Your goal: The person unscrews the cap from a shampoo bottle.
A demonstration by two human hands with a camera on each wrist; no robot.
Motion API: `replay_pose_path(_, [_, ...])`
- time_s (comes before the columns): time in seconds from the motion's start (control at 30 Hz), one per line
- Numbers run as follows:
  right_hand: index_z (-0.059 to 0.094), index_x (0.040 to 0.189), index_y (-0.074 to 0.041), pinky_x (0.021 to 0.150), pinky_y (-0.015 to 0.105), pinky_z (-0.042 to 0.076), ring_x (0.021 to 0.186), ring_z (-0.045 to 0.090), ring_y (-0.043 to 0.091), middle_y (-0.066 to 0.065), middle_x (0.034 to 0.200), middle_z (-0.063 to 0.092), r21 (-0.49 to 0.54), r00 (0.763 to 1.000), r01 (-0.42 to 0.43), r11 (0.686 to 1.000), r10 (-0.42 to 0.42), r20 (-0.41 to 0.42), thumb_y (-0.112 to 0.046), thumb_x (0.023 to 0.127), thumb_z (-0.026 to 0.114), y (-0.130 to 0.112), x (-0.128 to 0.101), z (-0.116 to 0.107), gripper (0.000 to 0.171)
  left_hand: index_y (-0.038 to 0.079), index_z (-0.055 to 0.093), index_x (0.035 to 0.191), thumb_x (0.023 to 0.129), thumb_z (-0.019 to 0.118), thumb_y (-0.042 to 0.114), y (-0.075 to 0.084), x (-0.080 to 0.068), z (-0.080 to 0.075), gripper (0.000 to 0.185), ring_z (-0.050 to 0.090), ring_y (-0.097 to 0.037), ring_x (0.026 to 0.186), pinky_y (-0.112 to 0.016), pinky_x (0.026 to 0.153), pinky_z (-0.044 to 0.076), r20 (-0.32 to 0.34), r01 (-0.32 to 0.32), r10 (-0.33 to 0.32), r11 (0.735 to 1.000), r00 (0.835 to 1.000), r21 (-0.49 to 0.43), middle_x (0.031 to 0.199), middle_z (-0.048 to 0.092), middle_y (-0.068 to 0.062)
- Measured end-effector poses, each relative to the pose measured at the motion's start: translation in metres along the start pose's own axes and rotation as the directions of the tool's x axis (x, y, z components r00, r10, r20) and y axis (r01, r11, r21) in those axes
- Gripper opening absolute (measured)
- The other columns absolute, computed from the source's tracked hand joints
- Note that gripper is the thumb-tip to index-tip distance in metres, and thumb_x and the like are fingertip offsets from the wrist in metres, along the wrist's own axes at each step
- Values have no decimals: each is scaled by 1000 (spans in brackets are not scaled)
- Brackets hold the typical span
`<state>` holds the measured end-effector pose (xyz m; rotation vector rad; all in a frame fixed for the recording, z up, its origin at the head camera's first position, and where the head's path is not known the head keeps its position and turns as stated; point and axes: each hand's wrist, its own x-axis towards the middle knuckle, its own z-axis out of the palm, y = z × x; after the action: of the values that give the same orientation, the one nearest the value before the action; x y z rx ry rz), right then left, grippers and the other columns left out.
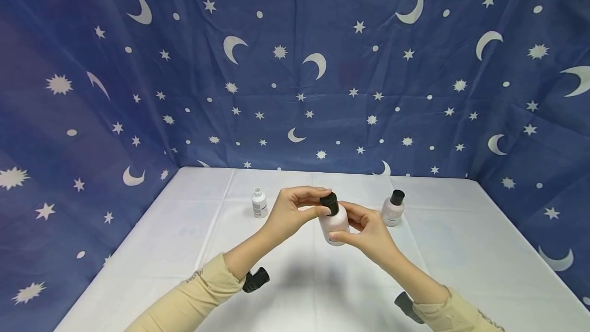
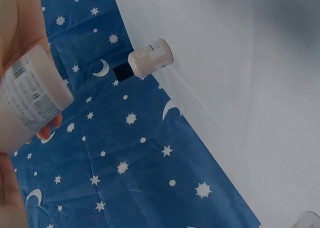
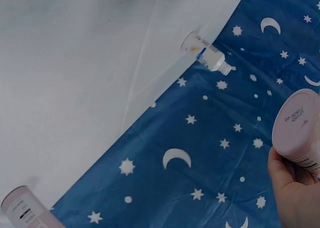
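My right hand (image 3: 295, 195) sits low in the right corner, thumb and palm curled up against the pale pink bottle (image 3: 300, 130) I hold; its round base faces the camera, with small dark print across it and a strip of label at the lower edge. Beyond it hangs the blue cloth with white stars and moons (image 3: 200, 153). On the white table (image 3: 75, 78), a small white bottle without a cap (image 3: 206, 53) stands near the cloth's edge, and a second pink bottle (image 3: 25, 210) shows at the bottom left corner, partly cut off by the frame
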<state>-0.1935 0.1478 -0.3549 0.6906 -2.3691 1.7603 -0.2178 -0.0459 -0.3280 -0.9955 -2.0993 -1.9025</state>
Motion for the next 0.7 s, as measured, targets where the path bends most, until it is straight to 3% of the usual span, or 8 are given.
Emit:
replay_pose_path(0.1, [54,125,10,92,17,50,103,60,-5,27,120,61,35,1000,1,999,-1,8,-4,76,77,-2,-1,3,56,-8,67,100,74,74,-5,0,-1,4,27,65,-4,88,-30,87,56,-54,-41,40,999,998,-10,105,66,-25])
replay_pose_path(0.2, [54,125,10,91,15,49,102,61,-3,27,121,61,62,1000,4,998,-5,13,-3,76,77,-5,-3,5,56,-7,64,95,73,75,-5,3,-4,8,25,61,-3,90,-30,90,54,-86,-72,70,997,994,-23,99,62,-24])
replay_pose_path(0.37, [54,125,10,90,14,50,101,62,-2,26,122,60,75,1000,10,997,-12,24,-2,75,77,-9,-7,5,57,-4,58,94,74,75,-6,9,-8,14,27,59,-5,93,-28,91,52,-101,-103,101,995,990,-18,97,57,-20])
replay_pose_path(0.5, [53,125,11,89,14,50,101,62,-2,28,122,59,77,999,33,996,-35,25,-1,76,76,-12,-7,5,56,-1,57,102,76,75,-3,12,-9,18,32,54,-15,107,-29,96,50,-118,-113,113,994,987,2,110,54,-16])
replay_pose_path(0.6, [53,125,12,90,13,49,102,61,-3,30,121,58,76,999,47,996,-49,19,0,76,75,-16,-7,4,55,2,57,113,78,77,12,13,-9,18,42,46,-21,122,-31,102,46,-120,-129,130,992,984,13,127,49,-12])
replay_pose_path(0.7, [53,125,12,90,13,49,103,61,-3,31,122,58,77,998,52,996,-53,17,0,75,76,-19,-6,4,55,2,52,127,77,73,37,15,-7,17,65,39,-23,133,-31,108,41,-80,-166,165,986,983,0,141,42,-11])
